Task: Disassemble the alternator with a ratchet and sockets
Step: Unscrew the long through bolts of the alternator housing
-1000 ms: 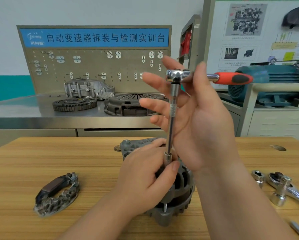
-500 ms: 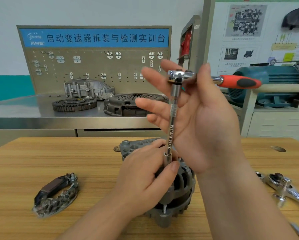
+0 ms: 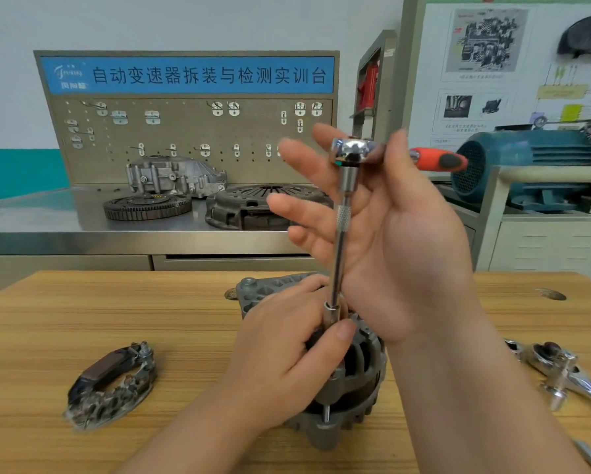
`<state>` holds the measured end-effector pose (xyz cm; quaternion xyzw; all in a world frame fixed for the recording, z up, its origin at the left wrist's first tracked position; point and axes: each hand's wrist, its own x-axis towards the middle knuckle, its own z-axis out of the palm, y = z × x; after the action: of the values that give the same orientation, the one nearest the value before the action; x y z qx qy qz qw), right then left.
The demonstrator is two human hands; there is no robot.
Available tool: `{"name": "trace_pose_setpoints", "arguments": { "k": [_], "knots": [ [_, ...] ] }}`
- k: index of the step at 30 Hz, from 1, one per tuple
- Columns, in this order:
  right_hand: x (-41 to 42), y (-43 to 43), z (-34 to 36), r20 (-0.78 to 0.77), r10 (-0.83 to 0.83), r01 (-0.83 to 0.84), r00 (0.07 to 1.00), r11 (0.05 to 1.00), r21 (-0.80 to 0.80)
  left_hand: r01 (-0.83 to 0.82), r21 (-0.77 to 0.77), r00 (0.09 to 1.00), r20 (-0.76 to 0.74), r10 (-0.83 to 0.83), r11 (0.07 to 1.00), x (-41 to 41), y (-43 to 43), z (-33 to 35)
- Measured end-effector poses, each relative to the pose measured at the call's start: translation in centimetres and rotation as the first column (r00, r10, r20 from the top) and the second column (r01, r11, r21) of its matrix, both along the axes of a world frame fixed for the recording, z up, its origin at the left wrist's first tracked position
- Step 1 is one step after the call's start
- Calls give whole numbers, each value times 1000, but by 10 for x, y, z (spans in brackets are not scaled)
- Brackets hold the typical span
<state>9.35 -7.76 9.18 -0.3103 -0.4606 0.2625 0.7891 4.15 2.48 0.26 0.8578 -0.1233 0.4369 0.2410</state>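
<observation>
Pinching the knurled chrome extension [image 3: 339,254] above the ribbed alternator [image 3: 364,374], the left hand [image 3: 280,364] grips; the right hand [image 3: 407,241] splays open.

Bright even light, wide-angle edge distortion

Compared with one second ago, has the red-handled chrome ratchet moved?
Yes. The red-handled chrome ratchet swung about its head: its handle tip drew back leftward from across the teal electric motor to the motor's left edge.
</observation>
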Motion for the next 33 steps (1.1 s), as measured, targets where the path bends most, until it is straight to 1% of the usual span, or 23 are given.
{"name": "trace_pose_setpoints", "arguments": {
  "k": [2,5,7,10,14,17,19,22,24,25,27,30,32,33],
  "knots": [
    [-1,2,-1,15,-30,30,999,1000,5,-17,-1,1000,2,17,1000,0,1,-1],
    [-4,2,-1,73,-159,153,985,985,78,-37,-5,999,0,37,999,1,2,-3],
    [-4,1,0,72,-212,202,975,972,121,-44,-5,999,6,44,999,2,1,-3],
    [-6,1,1,26,-134,129,991,982,136,-42,-4,999,14,42,999,3,0,-3],
    [-4,0,1,-37,-29,31,999,997,70,-11,-4,1000,17,11,1000,1,1,-2],
    [-3,0,1,-66,-18,19,998,1000,23,-16,12,1000,5,16,1000,1,-1,-1],
    [-5,1,0,-43,-82,84,996,995,55,-35,13,999,3,35,999,2,-1,-1],
    [-7,1,0,80,-258,245,963,958,148,-27,11,1000,0,27,1000,2,0,-1],
    [-8,1,0,111,-297,273,948,943,190,-33,22,999,4,32,999,2,-1,-1],
    [-8,1,0,108,-283,259,953,947,192,-45,31,999,9,44,999,2,-1,-1],
    [-8,1,1,71,-201,188,977,969,160,-47,35,999,16,47,998,1,-1,0],
    [-5,0,2,-12,-83,83,997,992,98,3,45,1000,25,-4,999,0,-2,2],
    [-4,0,2,-25,-64,66,998,995,75,2,50,1000,30,-4,999,0,-1,2],
    [-5,1,1,-10,-83,84,996,993,78,-6,47,1000,28,4,999,0,-1,1]
  ]
}}
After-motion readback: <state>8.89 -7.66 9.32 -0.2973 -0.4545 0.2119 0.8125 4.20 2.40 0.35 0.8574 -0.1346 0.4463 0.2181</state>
